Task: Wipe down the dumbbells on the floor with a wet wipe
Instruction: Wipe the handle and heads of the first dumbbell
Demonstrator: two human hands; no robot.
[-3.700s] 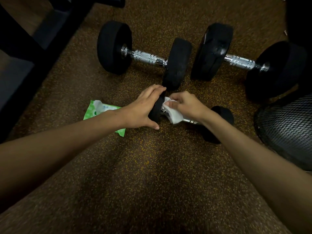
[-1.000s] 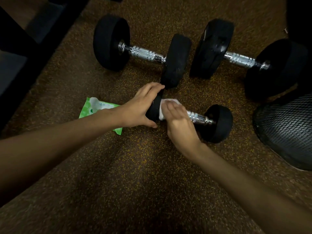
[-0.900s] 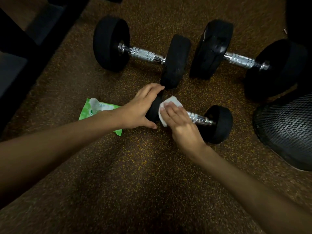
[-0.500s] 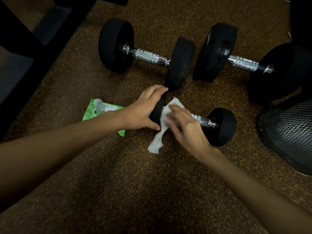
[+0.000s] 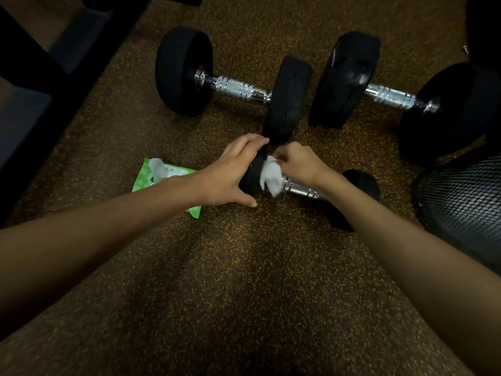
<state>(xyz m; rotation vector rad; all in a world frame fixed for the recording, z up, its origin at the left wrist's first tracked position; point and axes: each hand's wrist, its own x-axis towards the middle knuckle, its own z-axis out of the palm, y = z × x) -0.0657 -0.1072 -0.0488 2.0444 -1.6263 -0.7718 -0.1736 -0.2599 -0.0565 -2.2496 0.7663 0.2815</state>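
Observation:
A small black dumbbell (image 5: pixel 360 185) with a chrome handle lies on the speckled brown floor in the middle. My left hand (image 5: pixel 230 172) grips its left weight, fingers over the top and thumb below. My right hand (image 5: pixel 298 162) holds a bunched white wet wipe (image 5: pixel 271 176) against the handle beside that weight. My right forearm hides part of the right weight. Two larger dumbbells lie behind: one at the back left (image 5: pixel 233 85) and one at the back right (image 5: pixel 390 97).
A green pack of wet wipes (image 5: pixel 156 173) lies on the floor under my left forearm, a wipe sticking out of it. A black mesh object (image 5: pixel 461 207) stands at the right edge. A dark frame (image 5: pixel 54 74) runs along the left side.
My right hand has gathered the loose hanging wipe into a bunch and swung over the handle from the far side. My left hand has kept its grip on the left weight.

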